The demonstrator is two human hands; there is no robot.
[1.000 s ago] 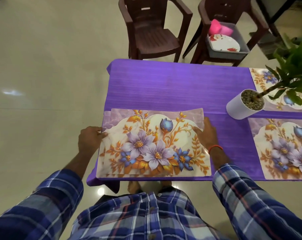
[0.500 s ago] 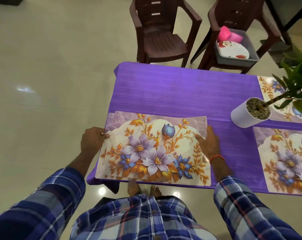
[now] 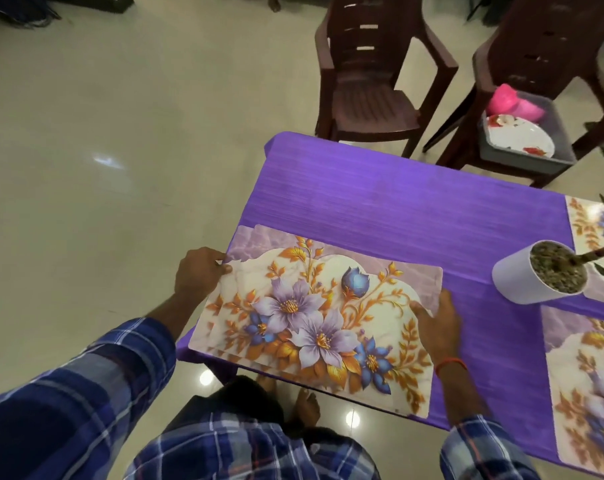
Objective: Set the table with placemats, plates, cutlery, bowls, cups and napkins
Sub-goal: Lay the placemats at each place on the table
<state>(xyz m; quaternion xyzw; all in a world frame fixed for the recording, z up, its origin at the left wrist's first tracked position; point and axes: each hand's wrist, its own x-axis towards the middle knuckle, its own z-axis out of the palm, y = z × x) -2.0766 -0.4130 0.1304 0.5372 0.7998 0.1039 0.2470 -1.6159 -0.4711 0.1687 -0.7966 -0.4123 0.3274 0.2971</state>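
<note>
Two floral placemats (image 3: 314, 317) lie stacked at the near left corner of the purple table (image 3: 397, 209), the top one slightly offset from the one below. My left hand (image 3: 198, 271) pinches the top placemat's left edge. My right hand (image 3: 439, 323) holds its right edge, thumb on top. Another floral placemat (image 3: 584, 386) lies at the near right, and a further one (image 3: 587, 223) sits at the far right. A grey tub (image 3: 532, 161) on a chair holds a white floral plate (image 3: 518, 136) and pink cups (image 3: 511, 105).
A white pot (image 3: 522, 282) with a plant stands on the table between the right-hand placemats. Two dark brown plastic chairs (image 3: 369, 88) stand beyond the far table edge. Shiny tiled floor spreads to the left. My bare feet (image 3: 304, 403) show below the near edge.
My view has swung left and closer. The top placemat has shifted slightly off the lower one. Both hands stay at its edges.
</note>
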